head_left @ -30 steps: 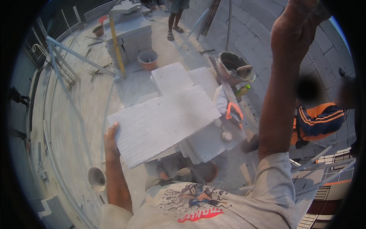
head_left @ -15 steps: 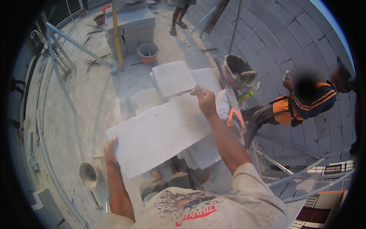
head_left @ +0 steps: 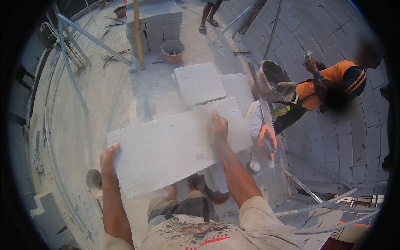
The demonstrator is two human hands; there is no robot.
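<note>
A large white lightweight concrete block point(head_left: 166, 152) lies in front of me across other pale blocks. My left hand point(head_left: 109, 157) grips its left end, with the thumb over the top edge. My right hand point(head_left: 218, 129) is on the block's top face toward the right, its fingers curled closed. Whatever those fingers may hold is hidden. Beyond the big block, a smaller squarish block point(head_left: 200, 83) sits on the pile. Right of my right hand, a handsaw with an orange handle point(head_left: 267, 139) stands with its toothed blade pointing away from me.
A mortar-stained bucket point(head_left: 273, 79) and a green-capped bottle point(head_left: 281, 111) are at right, near a co-worker in an orange vest point(head_left: 333, 79). An orange bucket point(head_left: 173, 52) stands by stacked blocks point(head_left: 160, 25). Metal poles point(head_left: 89, 39) lean at left; a pale bucket point(head_left: 94, 179) lies nearer.
My right hand has come back from the block's far edge onto its top face. The block has shifted slightly left with my left hand on it. The co-worker has changed posture.
</note>
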